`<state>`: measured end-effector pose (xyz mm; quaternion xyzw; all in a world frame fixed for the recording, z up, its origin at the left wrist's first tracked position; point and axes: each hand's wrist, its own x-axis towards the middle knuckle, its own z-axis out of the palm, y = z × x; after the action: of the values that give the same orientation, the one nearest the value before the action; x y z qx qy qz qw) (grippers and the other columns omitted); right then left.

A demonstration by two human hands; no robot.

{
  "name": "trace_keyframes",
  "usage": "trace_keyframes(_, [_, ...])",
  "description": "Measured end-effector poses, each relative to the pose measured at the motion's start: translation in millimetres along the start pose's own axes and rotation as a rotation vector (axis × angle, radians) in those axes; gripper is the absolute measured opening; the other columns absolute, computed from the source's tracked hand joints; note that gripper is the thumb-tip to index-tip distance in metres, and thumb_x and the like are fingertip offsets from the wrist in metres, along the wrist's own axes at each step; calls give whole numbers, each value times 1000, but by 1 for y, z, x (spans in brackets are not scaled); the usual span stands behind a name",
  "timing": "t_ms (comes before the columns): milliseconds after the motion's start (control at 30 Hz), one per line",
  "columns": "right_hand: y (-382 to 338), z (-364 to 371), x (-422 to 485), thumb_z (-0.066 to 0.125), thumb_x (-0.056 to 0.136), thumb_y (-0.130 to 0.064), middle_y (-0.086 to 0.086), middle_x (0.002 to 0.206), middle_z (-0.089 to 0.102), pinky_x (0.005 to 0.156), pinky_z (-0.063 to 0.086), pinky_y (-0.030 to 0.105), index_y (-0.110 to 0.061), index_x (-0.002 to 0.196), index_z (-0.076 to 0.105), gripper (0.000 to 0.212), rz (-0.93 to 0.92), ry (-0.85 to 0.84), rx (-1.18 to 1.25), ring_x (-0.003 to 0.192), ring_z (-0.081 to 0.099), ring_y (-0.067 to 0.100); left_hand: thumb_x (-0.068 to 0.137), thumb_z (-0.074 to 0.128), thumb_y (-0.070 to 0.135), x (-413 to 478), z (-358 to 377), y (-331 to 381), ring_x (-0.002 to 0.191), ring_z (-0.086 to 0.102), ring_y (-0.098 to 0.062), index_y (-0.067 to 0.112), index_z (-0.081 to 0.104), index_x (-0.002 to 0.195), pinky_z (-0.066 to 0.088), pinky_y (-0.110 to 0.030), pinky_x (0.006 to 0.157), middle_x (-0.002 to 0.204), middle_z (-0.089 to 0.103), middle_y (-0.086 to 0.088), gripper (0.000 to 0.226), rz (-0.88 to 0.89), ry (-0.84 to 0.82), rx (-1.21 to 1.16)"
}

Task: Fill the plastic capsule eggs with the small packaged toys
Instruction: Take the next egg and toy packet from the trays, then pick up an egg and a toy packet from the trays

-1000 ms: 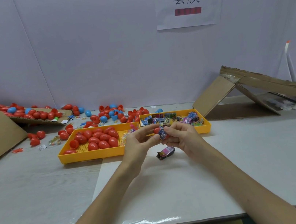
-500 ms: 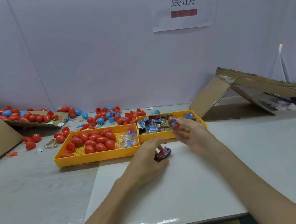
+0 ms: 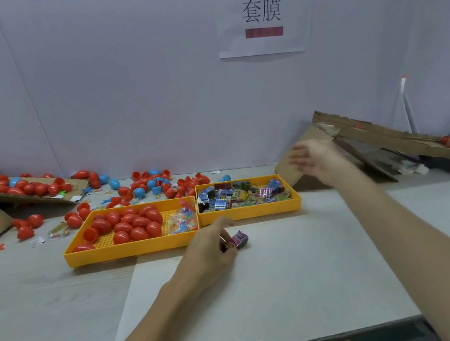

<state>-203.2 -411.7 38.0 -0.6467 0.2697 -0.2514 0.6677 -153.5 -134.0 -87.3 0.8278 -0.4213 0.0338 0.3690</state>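
1. Your left hand (image 3: 211, 249) curls its fingers onto a packaged toy (image 3: 238, 239) on the near white mat (image 3: 264, 287).
2. Your right hand (image 3: 315, 159), far right, is blurred; its fingers look spread and empty.
3. Likely starting a fresh fill: next take one of the red eggs (image 3: 131, 223) from the left tray (image 3: 130, 250).

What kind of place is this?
Probably a toy-packing bench in a small workshop: yellow trays hold sorted red eggs and wrapped toys, loose eggs heap on cardboard, and a printed sign hangs on the wall.
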Motion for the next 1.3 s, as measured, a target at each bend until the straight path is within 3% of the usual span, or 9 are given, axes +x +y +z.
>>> trace_keyframes(100, [44, 24, -34, 60, 99, -22, 6, 72, 71, 46, 45, 20, -11, 83, 70, 21, -111, -190, -352, 48, 60, 10, 89, 73, 13, -1, -1, 0, 85, 61, -2, 30, 52, 128, 45, -10, 69, 93, 61, 16, 47, -17, 5, -24])
trace_keyframes(200, [77, 43, -59, 67, 94, -41, 1, 63, 69, 43, 41, 19, -15, 73, 70, 34, -224, -386, -657, 44, 56, 10, 88, 74, 13, -2, -2, 0, 81, 61, -3, 30, 53, 125, 47, -12, 68, 91, 63, 14, 45, -29, 17, -48])
trace_keyframes(333, [95, 61, -73, 78, 82, -50, -3, 61, 67, 53, 42, 24, -16, 74, 69, 36, -251, -450, -741, 52, 56, 5, 86, 74, 11, -1, 0, -1, 82, 63, -5, 28, 55, 122, 49, -14, 68, 88, 65, 13, 44, -20, 30, -68])
trace_keyframes(467, [105, 61, -78, 82, 79, -38, -7, 62, 63, 57, 41, 25, -20, 67, 68, 27, -292, -415, -697, 60, 55, 7, 86, 74, 11, 0, 0, 0, 86, 65, -8, 26, 55, 124, 52, -17, 72, 90, 65, 11, 45, -28, 25, -90])
trace_keyframes(600, [104, 59, -81, 80, 85, -32, -7, 60, 67, 56, 40, 19, -19, 70, 71, 21, -278, -421, -648, 57, 57, 3, 87, 76, 11, 0, 0, 4, 89, 66, -10, 26, 55, 125, 56, -24, 77, 95, 66, 7, 46, -43, 6, -101])
trace_keyframes(767, [103, 59, -78, 77, 88, -26, 0, 67, 72, 64, 46, 22, -17, 73, 75, 18, -248, -421, -620, 63, 63, 8, 86, 76, 11, -1, -1, 6, 88, 66, -10, 25, 56, 123, 58, -25, 78, 95, 66, 6, 44, -44, 12, -98])
trace_keyframes(967, [104, 57, -72, 76, 89, -22, -3, 61, 70, 48, 40, 10, -17, 71, 76, 18, -252, -404, -611, 53, 59, -1, 86, 77, 11, -1, -1, 8, 87, 66, -8, 25, 57, 122, 57, -23, 77, 95, 66, 8, 43, -45, 12, -90])
trace_keyframes(1167, [108, 48, -64, 72, 92, -15, -1, 58, 67, 50, 47, 23, -16, 69, 70, 23, -359, -210, -524, 48, 58, 9, 86, 76, 11, -2, -3, 8, 84, 64, -6, 24, 57, 122, 53, -19, 74, 98, 67, 5, 43, -44, 16, -76])
trace_keyframes(1300, [102, 42, -63, 70, 94, -18, 5, 68, 72, 54, 48, 23, -12, 80, 72, 16, -305, -333, -341, 59, 65, 15, 89, 76, 26, -4, -4, 10, 84, 65, -6, 25, 59, 123, 54, -16, 72, 100, 65, 4, 38, -30, 40, -91])
